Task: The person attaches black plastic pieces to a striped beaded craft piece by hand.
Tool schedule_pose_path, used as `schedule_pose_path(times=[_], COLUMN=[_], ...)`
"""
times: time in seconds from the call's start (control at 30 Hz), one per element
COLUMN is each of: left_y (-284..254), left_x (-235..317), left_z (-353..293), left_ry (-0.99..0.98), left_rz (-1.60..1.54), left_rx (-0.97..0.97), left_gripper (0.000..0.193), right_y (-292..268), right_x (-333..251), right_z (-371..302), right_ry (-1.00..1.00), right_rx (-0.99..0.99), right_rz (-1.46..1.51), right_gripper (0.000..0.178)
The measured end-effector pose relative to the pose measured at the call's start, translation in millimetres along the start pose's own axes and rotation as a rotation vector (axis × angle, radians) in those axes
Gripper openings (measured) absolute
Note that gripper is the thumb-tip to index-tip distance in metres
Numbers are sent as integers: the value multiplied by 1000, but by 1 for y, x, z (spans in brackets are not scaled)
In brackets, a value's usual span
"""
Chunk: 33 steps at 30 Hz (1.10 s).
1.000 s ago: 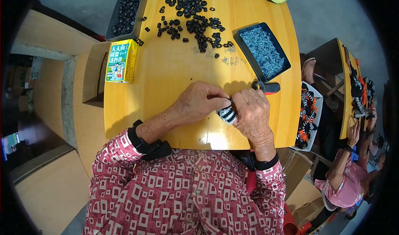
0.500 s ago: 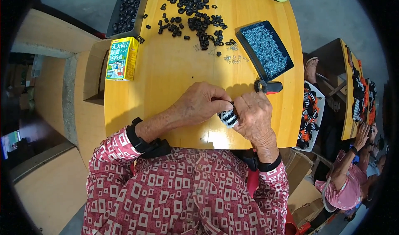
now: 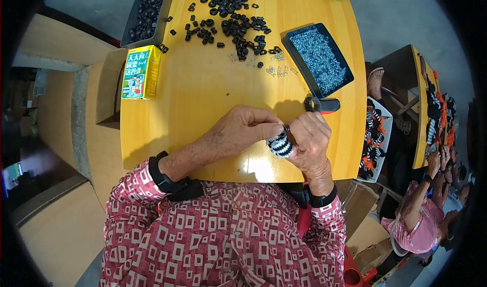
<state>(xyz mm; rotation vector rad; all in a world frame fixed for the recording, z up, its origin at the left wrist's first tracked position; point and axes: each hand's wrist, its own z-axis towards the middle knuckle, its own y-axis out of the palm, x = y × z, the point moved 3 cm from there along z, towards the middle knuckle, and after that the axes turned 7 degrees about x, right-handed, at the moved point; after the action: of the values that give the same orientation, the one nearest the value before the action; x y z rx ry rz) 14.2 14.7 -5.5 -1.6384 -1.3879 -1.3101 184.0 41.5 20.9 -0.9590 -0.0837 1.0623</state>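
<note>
A small black-and-white striped crocheted piece (image 3: 280,146) is held over the near edge of the yellow table. My right hand (image 3: 310,140) is closed round its right side, with the fingers curled over it. At the piece's top, the thumb and forefinger of my left hand (image 3: 246,128) are pinched together; what lies between these fingertips is hidden. A dark bit shows between the two hands. Just beyond my right hand lies a black-and-red handled tool (image 3: 329,105), beside a dark ring (image 3: 312,104).
Small black plastic parts (image 3: 238,28) lie scattered across the yellow table (image 3: 193,119). A dark tray (image 3: 147,15) holds more; another tray (image 3: 317,92) holds small clear pieces. A yellow-green drink carton (image 3: 141,73) stands left. Right are a white bin (image 3: 388,135) of striped pieces and a co-worker (image 3: 421,221).
The view has shifted slightly, so the table's contents sit a little further left. More of the striped piece shows between my hands, which keep their hold.
</note>
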Motion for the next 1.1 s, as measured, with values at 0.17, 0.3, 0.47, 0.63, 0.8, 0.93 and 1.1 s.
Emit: schedule_pose_path(times=[0.17,0.3,0.47,0.63,0.8,0.93,1.1], left_y=[3,7,10,11,7,7,9], left_x=[5,7,11,9,11,14,13], left_z=[-3,-4,-9,-11,-11,-12,-8], left_ry=[-22,-35,-13,63,65,68,82], left_rz=[-133,-170,-281,-379,-326,-367,-308], left_rx=[-23,-53,-37,0,30,30,32], left_gripper=[27,26,23,20,19,18,19], right_y=[-7,-11,-16,-17,-22,-26,-28], right_x=[0,-2,-4,-11,-16,-19,-19], right_z=[2,3,2,3,5,5,5], right_ry=[-1,-17,-28,-24,-2,93,71], right_rx=[-17,27,48,32,-15,17,0], right_rz=[11,22,-5,-4,-11,50,2], right_gripper=[23,21,31,34,39,42,40])
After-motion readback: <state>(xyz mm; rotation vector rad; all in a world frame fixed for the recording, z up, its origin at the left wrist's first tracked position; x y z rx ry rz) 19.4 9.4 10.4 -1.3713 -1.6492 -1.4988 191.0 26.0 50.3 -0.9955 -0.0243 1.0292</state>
